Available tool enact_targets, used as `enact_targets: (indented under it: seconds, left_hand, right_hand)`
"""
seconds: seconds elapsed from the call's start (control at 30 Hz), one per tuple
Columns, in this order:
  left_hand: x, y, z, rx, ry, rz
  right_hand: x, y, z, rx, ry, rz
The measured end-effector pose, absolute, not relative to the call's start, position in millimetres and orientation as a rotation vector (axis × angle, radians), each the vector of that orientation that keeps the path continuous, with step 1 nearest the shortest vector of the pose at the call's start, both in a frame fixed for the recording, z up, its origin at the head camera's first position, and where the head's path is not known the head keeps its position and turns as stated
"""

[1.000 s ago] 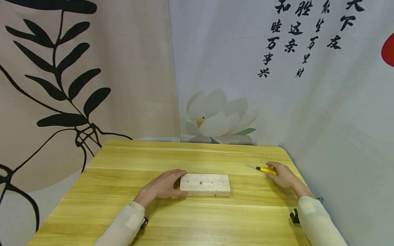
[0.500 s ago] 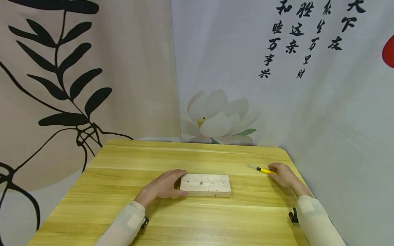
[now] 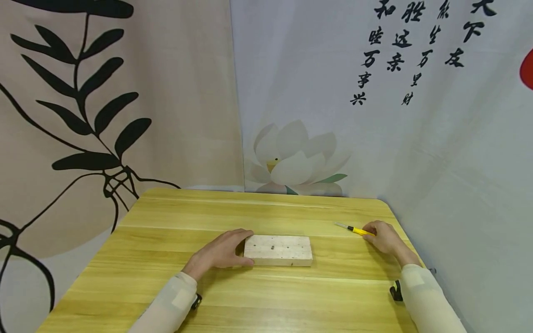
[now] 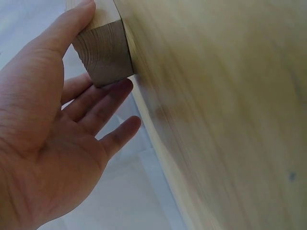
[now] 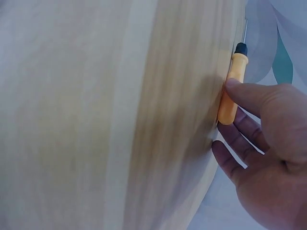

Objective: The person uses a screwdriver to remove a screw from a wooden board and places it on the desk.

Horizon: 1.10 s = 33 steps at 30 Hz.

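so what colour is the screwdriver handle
Yellow handle, clearest in the head view; more orange in the right wrist view.

In the head view, the wooden counter (image 3: 266,300) lies at 6 o'clock. At 10 o'clock, a beige cloth (image 3: 187,92) shows black leaves (image 3: 132,137); the whitish cloth (image 3: 300,64) bears black characters (image 3: 401,39) at 2 o'clock, a red disc (image 3: 527,69) toward 3, a pale lotus (image 3: 291,170) near the centre.

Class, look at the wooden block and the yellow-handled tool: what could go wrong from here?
The left grip spans only one end of the wooden block, so the block could swivel if pushed at the other end.
The right grip pinches the yellow-handled tool by its handle, so the tool may slip or its bare shaft swing about.
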State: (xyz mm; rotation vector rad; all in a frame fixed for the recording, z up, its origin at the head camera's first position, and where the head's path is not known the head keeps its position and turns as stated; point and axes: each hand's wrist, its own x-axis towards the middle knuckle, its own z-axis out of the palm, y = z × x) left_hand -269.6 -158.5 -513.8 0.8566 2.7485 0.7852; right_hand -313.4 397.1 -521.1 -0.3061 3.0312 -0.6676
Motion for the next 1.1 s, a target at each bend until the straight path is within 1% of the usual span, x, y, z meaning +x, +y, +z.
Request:
enact_targets:
  seconds: [0.7,1.1]
  left_hand:
    - [-270.5,-158.5,-514.0,0.869,2.745,0.766]
    - [-271.1,-157.4,-511.8,0.834,2.735,0.770]
  right_hand:
    - [-307.0,397.3,-528.5,-0.281,3.089,-0.779]
    - [-302.1,373.9,-509.9,-0.406,3.187,-0.895]
